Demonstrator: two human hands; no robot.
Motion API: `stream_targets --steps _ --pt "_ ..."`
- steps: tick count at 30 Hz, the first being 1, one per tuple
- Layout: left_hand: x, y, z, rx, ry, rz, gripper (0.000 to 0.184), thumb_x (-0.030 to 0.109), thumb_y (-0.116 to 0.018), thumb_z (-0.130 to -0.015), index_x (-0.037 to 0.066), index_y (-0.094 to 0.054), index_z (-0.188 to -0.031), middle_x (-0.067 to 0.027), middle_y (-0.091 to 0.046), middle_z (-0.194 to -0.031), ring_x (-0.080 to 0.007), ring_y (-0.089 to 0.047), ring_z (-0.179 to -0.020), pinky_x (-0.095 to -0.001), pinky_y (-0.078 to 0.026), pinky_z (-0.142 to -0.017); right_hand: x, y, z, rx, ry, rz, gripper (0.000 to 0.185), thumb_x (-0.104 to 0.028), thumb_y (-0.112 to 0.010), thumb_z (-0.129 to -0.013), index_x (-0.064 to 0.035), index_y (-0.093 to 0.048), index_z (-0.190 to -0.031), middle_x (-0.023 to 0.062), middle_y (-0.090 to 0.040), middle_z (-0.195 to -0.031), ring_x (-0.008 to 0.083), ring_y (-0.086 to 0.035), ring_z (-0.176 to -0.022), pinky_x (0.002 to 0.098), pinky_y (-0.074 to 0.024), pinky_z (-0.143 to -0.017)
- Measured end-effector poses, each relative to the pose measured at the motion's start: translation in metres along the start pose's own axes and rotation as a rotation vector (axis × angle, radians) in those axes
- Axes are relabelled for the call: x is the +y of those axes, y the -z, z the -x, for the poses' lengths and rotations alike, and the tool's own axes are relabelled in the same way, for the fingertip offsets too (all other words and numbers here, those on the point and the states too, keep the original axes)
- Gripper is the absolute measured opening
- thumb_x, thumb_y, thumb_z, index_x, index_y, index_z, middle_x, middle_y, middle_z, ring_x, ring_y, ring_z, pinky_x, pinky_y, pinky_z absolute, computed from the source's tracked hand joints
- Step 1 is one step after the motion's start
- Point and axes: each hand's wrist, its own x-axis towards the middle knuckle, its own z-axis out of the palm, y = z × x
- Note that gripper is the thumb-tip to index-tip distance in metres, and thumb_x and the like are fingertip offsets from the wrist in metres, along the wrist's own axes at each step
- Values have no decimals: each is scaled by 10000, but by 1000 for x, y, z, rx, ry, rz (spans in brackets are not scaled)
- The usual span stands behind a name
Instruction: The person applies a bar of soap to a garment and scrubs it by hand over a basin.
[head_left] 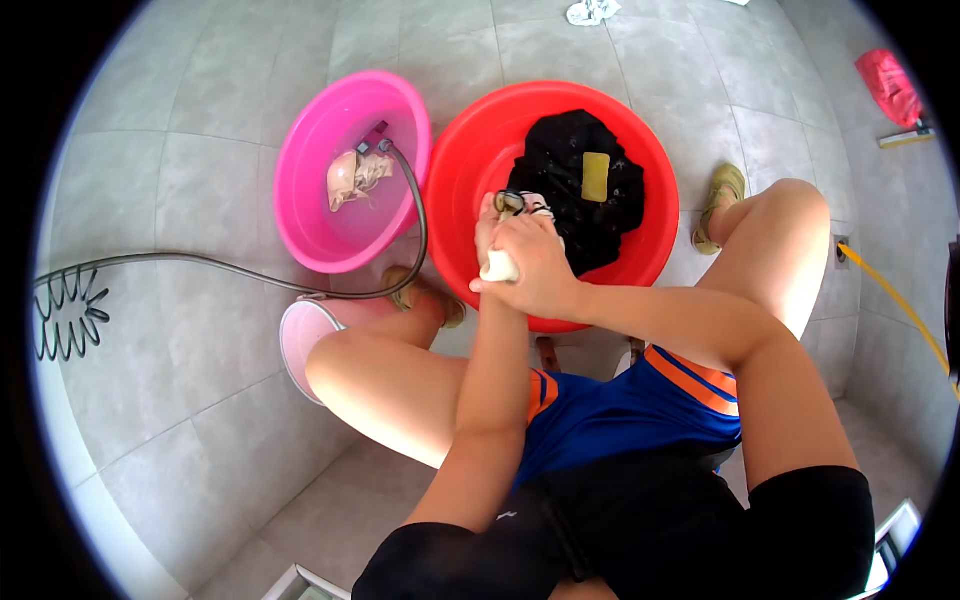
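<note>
I have my right grip (541, 258) closed around a pale bundle (500, 266), whose end pokes out from the underside of my fist toward my left forearm. My left grip (486, 222) lies against it, mostly covered by the right one; how tightly its fingers are closed I cannot tell. Both are over the near left part of a red basin (462, 165), with some dark and pale material (511, 202) showing just past my knuckles, too small to make out. Beside my grip, black cloth (560, 150) fills the right part of the basin, with a yellow-green block (596, 177) lying on top. To the left, right next to the red basin, is a pink basin (300, 165) with water, in which a beige garment (347, 183) lies. A grey hose (424, 225) bends over its rim, with its end inside. A pink bucket (305, 340) is beside my left knee, and the basins are on the grey tiled floor (215, 205).
</note>
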Motion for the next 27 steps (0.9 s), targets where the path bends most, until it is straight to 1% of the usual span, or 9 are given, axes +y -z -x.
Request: stream_targets --steps 3,7,9,12,15,16,19,23,27 --pt "-22 -22 -5 219 11 20 448 491 -479 -910 71 -554 -1044 -81 -602 -970 -231 -590 -912 -352 -502 -776 14 5 -25 -49 -514 103 350 -193 -746 -643 -31 -523 -859 189 -612 -837 372 -594 -796 450 -479 -719" --pt "-40 -37 -22 724 -89 -165 473 498 -478 -904 82 -562 -1111 -90 -618 -1079 -246 -587 -1015 -391 -470 -900 66 16 -48 417 -170 -87 218 -118 -687 -733 -72 -549 -895 132 -613 -811 359 -596 -785 413 -477 -660" --pt "-23 -77 -15 483 -107 -110 428 505 -466 -908 99 -580 -979 -74 -625 -960 -227 -602 -921 -382 -487 -836 39 14 -37 251 -139 -209 123 -62 -662 -764 -24 -575 -843 121 -615 -832 195 -541 -658 308 -461 -692" --pt "-28 -29 -14 -358 -156 317 371 470 -474 -915 114 -546 -836 -46 -578 -790 -197 -590 -758 -353 -497 -708 2 21 -19 -6 -88 27 214 -277 -662 -787 -68 -620 -777 147 -623 -749 321 -617 -733 404 -477 -670" --pt "-35 -52 -18 519 -184 -23 316 386 -504 -925 139 -499 -727 -13 -519 -651 -167 -552 -584 -321 -482 -534 42 9 -24 155 -241 57 265 -326 -650 -799 -82 -605 -704 156 -596 -650 366 -603 -646 433 -471 -589" --pt "-38 -52 -25 758 -124 -126 265 306 -535 -925 124 -501 -735 -17 -521 -661 -153 -555 -604 -306 -484 -540 53 12 -37 245 -400 -72 221 -149 -655 -826 -13 -565 -676 137 -520 -582 177 -453 -539 326 -415 -540" --pt "-38 -37 -22 670 -176 -204 231 265 -555 -917 80 -532 -781 -39 -562 -729 -165 -588 -664 -318 -511 -596 58 16 -43 175 -430 82 300 -308 -602 -844 -42 -587 -706 221 -586 -660 405 -589 -666 444 -462 -579" --pt "-8 -6 -11 255 -27 -39 331 396 -532 -908 119 -545 -727 -12 -545 -679 -145 -546 -591 -290 -470 -546 12 0 -17 126 -126 -61 285 -256 -625 -844 -10 -550 -719 177 -523 -584 312 -524 -519 367 -431 -523" --pt "-40 -67 -19 667 -149 -155 257 345 -576 -899 102 -546 -822 -59 -603 -792 -191 -606 -678 -352 -523 -606 63 19 -46 302 -238 59 294 -248 -625 -851 -15 -550 -687 148 -549 -556 294 -569 -490 402 -418 -479"
